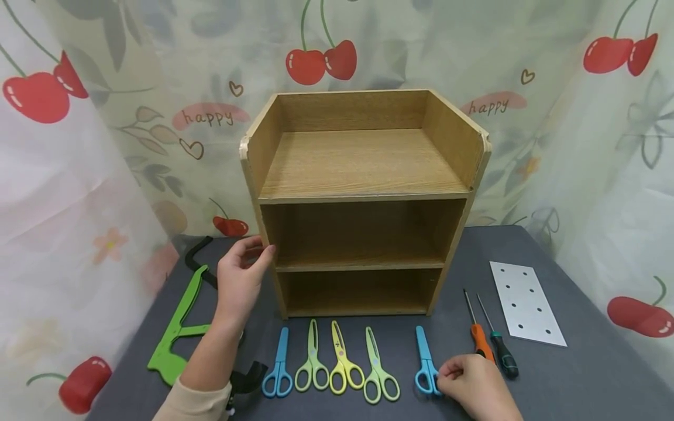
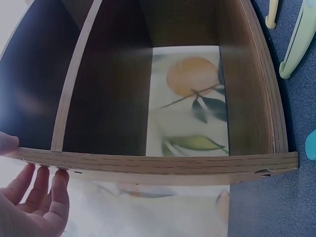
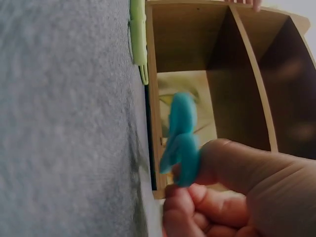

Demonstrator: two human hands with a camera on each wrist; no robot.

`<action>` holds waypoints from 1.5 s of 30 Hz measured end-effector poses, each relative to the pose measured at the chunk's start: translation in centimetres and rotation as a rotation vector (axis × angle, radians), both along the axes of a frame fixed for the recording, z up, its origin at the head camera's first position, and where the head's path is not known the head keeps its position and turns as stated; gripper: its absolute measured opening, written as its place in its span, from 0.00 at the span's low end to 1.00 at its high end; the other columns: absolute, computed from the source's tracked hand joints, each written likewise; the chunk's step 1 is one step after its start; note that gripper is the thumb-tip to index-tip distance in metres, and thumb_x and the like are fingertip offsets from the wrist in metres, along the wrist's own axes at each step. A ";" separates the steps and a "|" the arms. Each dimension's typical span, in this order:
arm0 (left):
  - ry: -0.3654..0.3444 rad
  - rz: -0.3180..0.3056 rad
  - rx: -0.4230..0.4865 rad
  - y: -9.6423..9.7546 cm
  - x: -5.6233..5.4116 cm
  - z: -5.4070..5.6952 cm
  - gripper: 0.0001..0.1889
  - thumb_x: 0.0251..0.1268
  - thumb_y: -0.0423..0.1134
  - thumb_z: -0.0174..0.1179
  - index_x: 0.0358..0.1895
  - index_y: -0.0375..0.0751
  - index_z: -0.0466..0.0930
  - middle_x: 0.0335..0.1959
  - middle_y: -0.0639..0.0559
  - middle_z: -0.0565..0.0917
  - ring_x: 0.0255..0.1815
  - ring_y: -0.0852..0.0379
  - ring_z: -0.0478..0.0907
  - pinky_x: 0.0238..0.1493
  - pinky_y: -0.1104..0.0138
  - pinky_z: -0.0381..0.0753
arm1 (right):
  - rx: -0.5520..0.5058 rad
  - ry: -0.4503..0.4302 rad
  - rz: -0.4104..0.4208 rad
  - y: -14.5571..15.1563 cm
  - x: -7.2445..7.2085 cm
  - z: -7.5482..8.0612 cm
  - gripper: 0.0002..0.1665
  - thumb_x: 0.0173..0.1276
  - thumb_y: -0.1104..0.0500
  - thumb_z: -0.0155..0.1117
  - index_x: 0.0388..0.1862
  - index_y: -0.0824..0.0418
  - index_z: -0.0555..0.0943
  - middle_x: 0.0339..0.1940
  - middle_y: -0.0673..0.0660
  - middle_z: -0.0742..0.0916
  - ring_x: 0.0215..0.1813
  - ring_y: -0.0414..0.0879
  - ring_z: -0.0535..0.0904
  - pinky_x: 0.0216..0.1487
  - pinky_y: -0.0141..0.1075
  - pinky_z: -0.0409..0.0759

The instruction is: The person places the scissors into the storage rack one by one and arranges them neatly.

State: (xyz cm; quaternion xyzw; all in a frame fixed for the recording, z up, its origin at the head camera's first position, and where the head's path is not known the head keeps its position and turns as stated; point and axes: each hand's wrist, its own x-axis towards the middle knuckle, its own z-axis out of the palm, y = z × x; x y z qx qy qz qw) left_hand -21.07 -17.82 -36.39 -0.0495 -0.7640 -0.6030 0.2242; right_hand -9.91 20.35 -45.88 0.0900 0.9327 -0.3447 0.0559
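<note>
A small wooden shelf (image 1: 363, 199) with open compartments stands upright on the dark table. My left hand (image 1: 242, 280) pinches its left side panel (image 2: 163, 162), thumb on one face and fingers on the other. At the front right, my right hand (image 1: 476, 380) holds a pair of blue scissors (image 1: 425, 362) by a handle loop between thumb and fingers. In the right wrist view the blue handles (image 3: 183, 143) show in front of the shelf. To the left lie another pair of blue scissors (image 1: 278, 365), green scissors (image 1: 312, 359), yellow scissors (image 1: 343, 359) and more green scissors (image 1: 378, 365).
On the left lie a green saw-like tool (image 1: 181, 327) and a black curved piece (image 1: 197, 254), partly behind my left arm. An orange screwdriver (image 1: 480, 339), a dark green screwdriver (image 1: 502, 351) and a white perforated plate (image 1: 528, 304) lie right. A cherry-patterned curtain (image 1: 210, 58) surrounds the table.
</note>
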 end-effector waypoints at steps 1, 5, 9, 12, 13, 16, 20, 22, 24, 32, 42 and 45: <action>-0.003 0.002 -0.001 0.0 0.0 0.0 0.19 0.71 0.46 0.68 0.59 0.40 0.82 0.53 0.49 0.83 0.51 0.57 0.79 0.44 0.72 0.79 | -0.004 0.004 -0.005 0.0 0.0 0.2 0.05 0.52 0.65 0.74 0.23 0.58 0.85 0.19 0.48 0.82 0.25 0.43 0.75 0.29 0.35 0.73; -0.010 0.006 -0.006 0.0 0.0 0.0 0.20 0.71 0.48 0.67 0.59 0.40 0.82 0.53 0.48 0.83 0.52 0.57 0.79 0.45 0.72 0.79 | -0.031 0.018 -0.022 0.3 0.2 0.8 0.04 0.54 0.64 0.75 0.24 0.58 0.86 0.19 0.48 0.82 0.25 0.43 0.75 0.29 0.35 0.73; -0.008 0.009 -0.009 0.0 0.0 0.0 0.20 0.71 0.48 0.67 0.59 0.40 0.83 0.52 0.48 0.83 0.51 0.58 0.79 0.45 0.71 0.78 | -0.086 0.005 -0.030 0.6 0.5 1.7 0.03 0.56 0.64 0.74 0.26 0.59 0.87 0.21 0.49 0.84 0.26 0.44 0.76 0.29 0.34 0.74; -0.010 0.012 -0.013 -0.1 0.0 0.0 0.20 0.71 0.48 0.67 0.58 0.41 0.83 0.52 0.49 0.83 0.51 0.58 0.79 0.44 0.71 0.79 | -0.118 -0.002 -0.039 1.0 0.7 2.5 0.02 0.57 0.63 0.74 0.28 0.59 0.87 0.23 0.49 0.85 0.28 0.44 0.77 0.30 0.35 0.75; -0.010 0.012 -0.014 0.0 0.0 0.0 0.20 0.71 0.47 0.67 0.59 0.41 0.83 0.52 0.49 0.83 0.51 0.57 0.79 0.44 0.71 0.79 | -0.118 0.003 -0.035 1.2 0.8 2.7 0.02 0.58 0.63 0.74 0.28 0.59 0.87 0.23 0.49 0.85 0.28 0.44 0.78 0.31 0.34 0.75; -0.013 0.012 -0.018 0.0 0.0 0.0 0.20 0.71 0.47 0.67 0.59 0.41 0.82 0.52 0.48 0.83 0.51 0.57 0.79 0.44 0.71 0.79 | -0.119 0.012 -0.034 1.7 1.2 3.7 0.02 0.60 0.61 0.73 0.30 0.58 0.88 0.25 0.48 0.87 0.30 0.43 0.79 0.32 0.35 0.76; -0.010 0.009 -0.018 0.0 0.1 0.0 0.20 0.71 0.47 0.67 0.59 0.41 0.82 0.52 0.48 0.83 0.51 0.57 0.79 0.44 0.71 0.79 | -0.123 0.030 -0.034 2.5 1.7 5.0 0.04 0.61 0.60 0.72 0.33 0.59 0.88 0.27 0.49 0.88 0.32 0.42 0.81 0.34 0.34 0.77; -0.006 0.007 -0.017 0.0 0.1 0.1 0.19 0.71 0.46 0.67 0.60 0.41 0.82 0.52 0.48 0.83 0.51 0.56 0.79 0.44 0.71 0.79 | -0.132 0.041 -0.038 2.8 1.9 5.5 0.05 0.62 0.59 0.72 0.35 0.60 0.88 0.28 0.49 0.88 0.33 0.42 0.82 0.34 0.34 0.78; -0.002 0.006 -0.018 0.0 0.1 0.1 0.19 0.71 0.46 0.67 0.60 0.40 0.82 0.53 0.48 0.83 0.51 0.56 0.79 0.44 0.72 0.79 | -0.140 0.047 -0.039 3.1 2.1 6.0 0.06 0.63 0.58 0.72 0.37 0.60 0.88 0.29 0.50 0.88 0.33 0.42 0.83 0.36 0.34 0.78; -0.003 -0.014 -0.007 0.0 0.2 0.3 0.19 0.72 0.45 0.67 0.59 0.39 0.82 0.54 0.46 0.82 0.52 0.54 0.78 0.43 0.73 0.77 | -0.158 0.073 -0.031 4.1 2.7 7.9 0.10 0.66 0.57 0.73 0.40 0.62 0.87 0.30 0.51 0.88 0.33 0.44 0.83 0.35 0.35 0.79; -0.014 -0.016 -0.006 0.0 0.3 0.4 0.20 0.72 0.45 0.67 0.60 0.39 0.82 0.56 0.45 0.82 0.53 0.54 0.78 0.44 0.74 0.77 | -0.197 0.215 0.038 4.6 3.7 10.8 0.07 0.68 0.57 0.74 0.38 0.60 0.87 0.26 0.51 0.88 0.31 0.45 0.85 0.36 0.33 0.77; -0.022 -0.015 -0.011 0.0 0.3 0.4 0.20 0.72 0.45 0.67 0.61 0.39 0.81 0.56 0.45 0.82 0.53 0.54 0.78 0.44 0.74 0.77 | -0.219 0.218 0.041 4.6 3.9 11.8 0.07 0.69 0.58 0.73 0.39 0.60 0.86 0.26 0.52 0.88 0.32 0.47 0.85 0.35 0.33 0.77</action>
